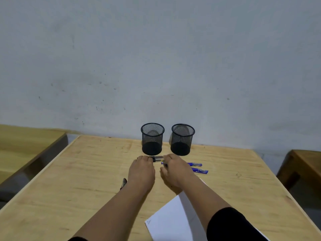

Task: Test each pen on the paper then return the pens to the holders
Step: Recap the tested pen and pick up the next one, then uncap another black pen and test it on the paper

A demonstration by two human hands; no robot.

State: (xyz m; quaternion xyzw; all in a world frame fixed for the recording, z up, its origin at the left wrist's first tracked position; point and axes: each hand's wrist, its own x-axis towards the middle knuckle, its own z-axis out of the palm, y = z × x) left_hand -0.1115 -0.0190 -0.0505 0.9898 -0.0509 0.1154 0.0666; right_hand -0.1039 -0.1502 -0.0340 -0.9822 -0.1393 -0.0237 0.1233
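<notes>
Together, both hands reached out over the wooden table (pixel 83 171), just in front of the two holders. A clear-barrelled pen (pixel 157 158) with a dark band lay crosswise between them: the left hand (pixel 141 173) covered its left end with curled fingers, and the right hand (pixel 175 171) closed over its right end, so each hand seemed to grip one end of it. How tightly the fingers pinched could not be made out, since the backs of the hands hid the fingertips.

Two blue pens (pixel 196 164) (pixel 200 170) lay just right of the right hand, their inner ends hidden beneath it. A dark pen (pixel 123 183) lay left of the left wrist, partly hidden by the forearm. The white paper (pixel 173 221) sat near the table's front edge, crossed by the right forearm and cut off by the frame's lower border; a small mark near its corner was too small to read.

The left holder (pixel 152 139) and right holder (pixel 182 139) were round black wire-mesh cups with solid dark bases, standing upright, side by side and apart, near the pale scuffed wall (pixel 156 58). A black sleeve (pixel 227 223) covered the right upper forearm.
</notes>
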